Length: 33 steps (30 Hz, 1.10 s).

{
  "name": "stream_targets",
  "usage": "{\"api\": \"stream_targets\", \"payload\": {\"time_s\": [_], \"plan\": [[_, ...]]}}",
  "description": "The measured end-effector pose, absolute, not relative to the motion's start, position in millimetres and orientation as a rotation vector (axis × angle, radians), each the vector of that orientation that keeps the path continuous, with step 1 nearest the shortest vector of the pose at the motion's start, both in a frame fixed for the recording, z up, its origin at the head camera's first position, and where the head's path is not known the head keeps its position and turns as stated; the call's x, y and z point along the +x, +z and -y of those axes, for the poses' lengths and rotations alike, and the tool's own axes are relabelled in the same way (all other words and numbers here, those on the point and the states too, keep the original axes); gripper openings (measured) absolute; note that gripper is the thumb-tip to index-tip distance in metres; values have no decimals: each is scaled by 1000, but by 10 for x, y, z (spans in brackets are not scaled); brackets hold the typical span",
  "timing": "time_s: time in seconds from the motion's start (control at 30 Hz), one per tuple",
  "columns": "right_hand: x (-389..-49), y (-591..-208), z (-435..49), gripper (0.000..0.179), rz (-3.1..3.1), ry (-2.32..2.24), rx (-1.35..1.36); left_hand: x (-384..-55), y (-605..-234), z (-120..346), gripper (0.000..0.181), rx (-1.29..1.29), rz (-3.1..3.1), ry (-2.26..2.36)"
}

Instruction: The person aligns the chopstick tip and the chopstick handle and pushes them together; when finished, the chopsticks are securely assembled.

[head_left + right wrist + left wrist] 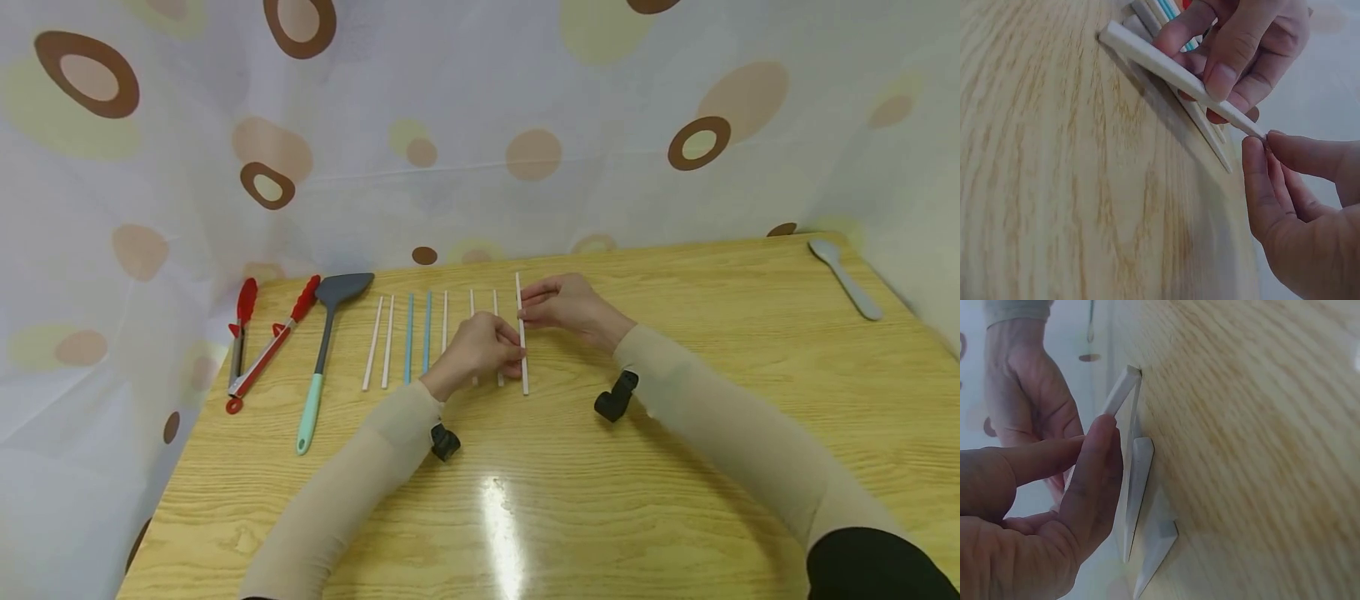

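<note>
A white chopstick [525, 380] is held between both hands at the right end of a row of chopsticks. The left hand [480, 346] pinches it along its lower part between thumb and fingers. Near its upper, thinner end, the right hand [566, 307] pinches it with the fingertips. In the right wrist view, the thick end of this chopstick [1147, 57] is on or just above the wood; I cannot tell which. Beside it lie white chopsticks [1142, 456], partly hidden by the left hand in the head view. Farther left are two blue chopsticks [409, 337] and two white chopsticks [372, 343].
Left of the row lie a turner [324, 350] with a grey head and mint handle, and red-tipped tongs [262, 358], spread apart. A grey spoon [847, 279] rests at the far right of the wooden table [562, 517]. A patterned curtain [465, 100] hangs behind.
</note>
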State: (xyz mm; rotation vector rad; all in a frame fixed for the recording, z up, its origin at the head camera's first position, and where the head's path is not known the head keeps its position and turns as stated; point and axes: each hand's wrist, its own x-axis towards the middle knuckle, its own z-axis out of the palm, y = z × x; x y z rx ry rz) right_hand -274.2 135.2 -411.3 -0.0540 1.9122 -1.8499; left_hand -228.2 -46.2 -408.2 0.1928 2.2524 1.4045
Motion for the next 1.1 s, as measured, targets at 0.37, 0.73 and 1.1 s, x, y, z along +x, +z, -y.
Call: {"api": "stream_targets", "payload": {"time_s": [0.37, 0.73, 1.1], "plan": [[-2789, -4264, -1280, 30, -2240, -1622, -155, -2304, -4102, 395, 9, 202, -2356, 1336], [-2741, -4216, -1185, 23, -2561, -1298, -136, -2326, -4067, 337, 15, 272, -2506, 1154], [-2704, -4209, -1142, 20, -2607, -1261, -139, -2384, -4044, 346, 6, 305, -2583, 1033]]}}
